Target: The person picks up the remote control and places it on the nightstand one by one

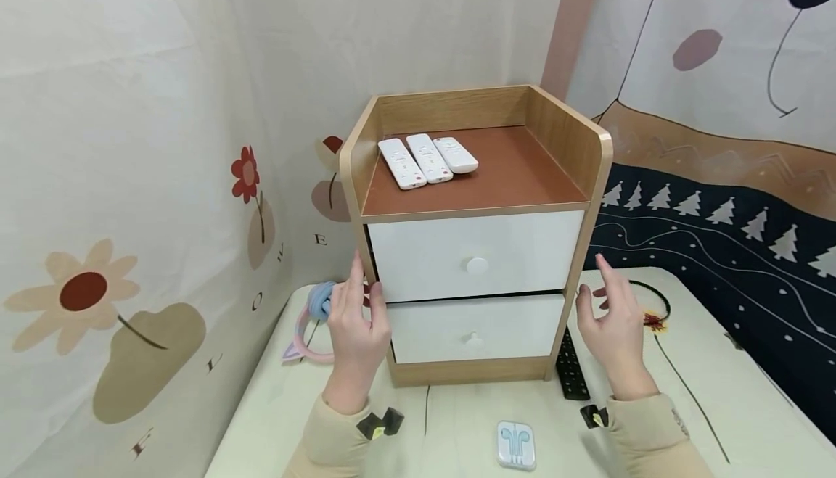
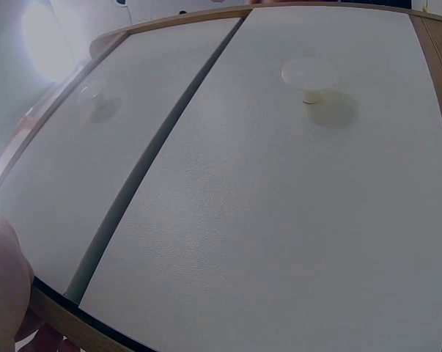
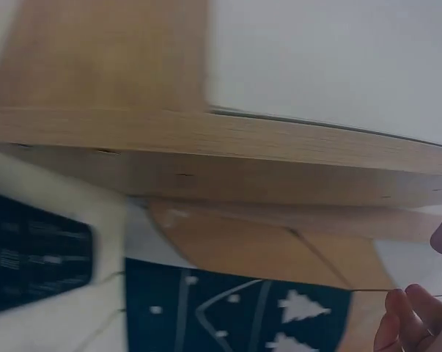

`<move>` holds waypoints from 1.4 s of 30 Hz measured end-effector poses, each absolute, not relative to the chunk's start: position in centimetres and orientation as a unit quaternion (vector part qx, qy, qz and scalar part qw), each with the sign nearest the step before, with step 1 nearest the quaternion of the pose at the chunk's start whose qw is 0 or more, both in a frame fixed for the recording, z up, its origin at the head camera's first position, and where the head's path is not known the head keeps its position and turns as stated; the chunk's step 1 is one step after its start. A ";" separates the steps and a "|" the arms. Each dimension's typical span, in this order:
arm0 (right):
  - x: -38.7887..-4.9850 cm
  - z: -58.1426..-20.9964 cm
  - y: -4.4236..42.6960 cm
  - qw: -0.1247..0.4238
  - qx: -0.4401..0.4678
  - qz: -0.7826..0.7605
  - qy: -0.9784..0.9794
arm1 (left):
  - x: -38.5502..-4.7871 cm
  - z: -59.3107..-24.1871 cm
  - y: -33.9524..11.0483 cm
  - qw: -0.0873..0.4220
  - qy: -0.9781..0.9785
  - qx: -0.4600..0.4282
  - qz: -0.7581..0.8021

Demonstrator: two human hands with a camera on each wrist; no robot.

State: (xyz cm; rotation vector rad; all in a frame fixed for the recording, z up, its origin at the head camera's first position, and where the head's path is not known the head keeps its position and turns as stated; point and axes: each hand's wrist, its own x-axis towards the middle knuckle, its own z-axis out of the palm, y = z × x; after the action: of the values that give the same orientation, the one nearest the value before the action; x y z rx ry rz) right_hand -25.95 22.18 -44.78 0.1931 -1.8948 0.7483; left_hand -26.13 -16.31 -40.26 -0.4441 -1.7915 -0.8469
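Note:
A small wood-trimmed cabinet (image 1: 470, 377) with two white drawers stands on the table in the head view. Its upper drawer (image 1: 424, 253) and lower drawer (image 1: 431, 333) look closed, each with a round white knob. My left hand (image 1: 358, 326) is at the cabinet's left edge, fingers extended along the side and thumb near the front; the left wrist view shows the thumb (image 2: 4, 279) by that edge. To the right of the cabinet, my right hand (image 1: 614, 326) is held with fingers loosely bent and nothing in them, apart from the side panel.
Three white remote controls (image 1: 429, 159) lie on the cabinet's brown top. A black remote (image 1: 571, 369) is at its right foot. Earphones in a clear case (image 1: 516, 445) lie in front. A pink ring with blue yarn (image 1: 320, 302) sits left, a black loop (image 1: 656, 297) right.

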 end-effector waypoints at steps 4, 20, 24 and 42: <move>-25.8 -46.9 22.1 0.491 0.071 0.307 -0.812 | -26.0 -40.2 -16.2 0.523 -0.753 -0.186 -0.355; -25.3 -51.6 22.5 0.392 0.037 0.310 -0.866 | -26.0 -40.3 -16.3 0.511 -0.760 -0.182 -0.358; -25.2 -52.1 22.6 0.368 0.034 0.309 -0.876 | -26.1 -40.3 -16.2 0.519 -0.756 -0.185 -0.355; -24.6 -53.5 23.6 0.183 0.005 0.290 -0.939 | -26.1 -40.2 -16.1 0.525 -0.751 -0.185 -0.355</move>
State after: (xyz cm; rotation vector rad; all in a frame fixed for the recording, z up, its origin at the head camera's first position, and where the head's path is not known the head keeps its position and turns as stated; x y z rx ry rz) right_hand -24.65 23.58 -53.51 0.0139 -2.6489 0.8188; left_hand -26.12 -16.14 -40.18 -0.4417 -1.7977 -0.8485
